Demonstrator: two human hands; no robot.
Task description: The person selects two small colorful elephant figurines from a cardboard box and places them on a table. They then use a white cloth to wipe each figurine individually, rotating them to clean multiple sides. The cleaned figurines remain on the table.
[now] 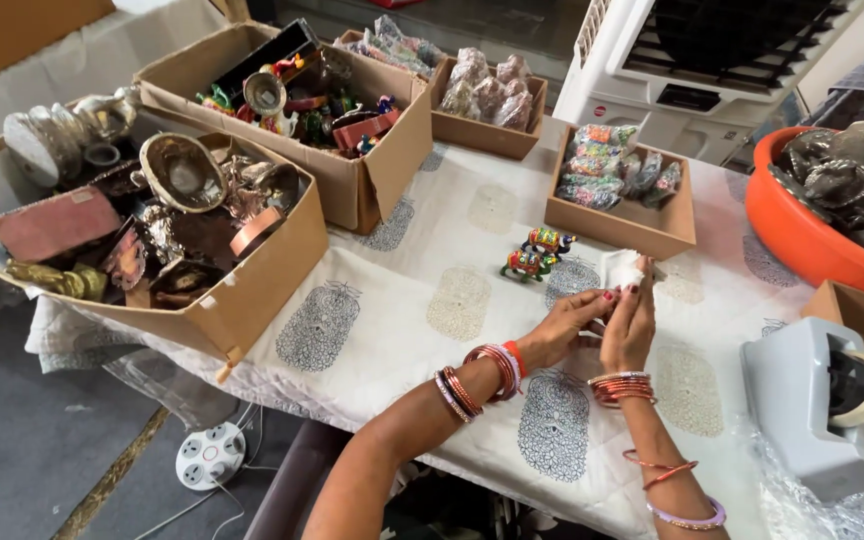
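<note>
While both hands meet over the printed cloth on the surface [402, 320], the right hand [630, 325] pinches a small white piece of wrapping [620, 268] by its upper edge and the left hand [564, 328] closes its fingertips on the lower part. The wrapping looks thin, light and soft, likely to crumple, so it seems best held by its edges. Two small painted elephant figures [537, 253] stand just beyond the left hand, probably hard and chippable.
</note>
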